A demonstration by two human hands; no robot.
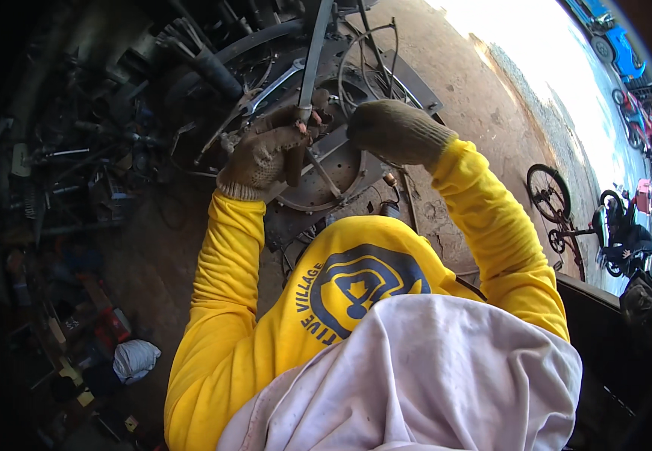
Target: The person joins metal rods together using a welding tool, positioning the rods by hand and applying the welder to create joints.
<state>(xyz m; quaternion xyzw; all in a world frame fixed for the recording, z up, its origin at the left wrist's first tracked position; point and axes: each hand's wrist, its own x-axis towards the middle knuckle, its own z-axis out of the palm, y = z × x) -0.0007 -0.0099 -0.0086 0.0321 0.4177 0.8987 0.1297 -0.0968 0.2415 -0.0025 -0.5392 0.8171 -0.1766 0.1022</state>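
My left hand point(266, 154), in a worn brown knit glove, is closed around the lower end of a long flat metal bar point(315, 60). A short dark metal piece point(294, 165) shows below those fingers. Just right of it, my right hand point(397, 131) is gloved too, its fingers curled in; whatever they grip is hidden. Both hands are above a dark round metal workstand point(326, 180) with a ring and spokes. A spanner point(277, 86) lies on it, beyond my left hand. Thin cable loops point(348, 68) rise behind my right hand.
A bundle of metal rods point(198, 56) stands in a tube at the far left. Tools and scrap metal point(78, 158) crowd the dark left side. A white cloth bundle point(136, 361) lies lower left. At right are a bicycle point(559, 218), a seated person point(630, 240) and a blue vehicle point(623, 52).
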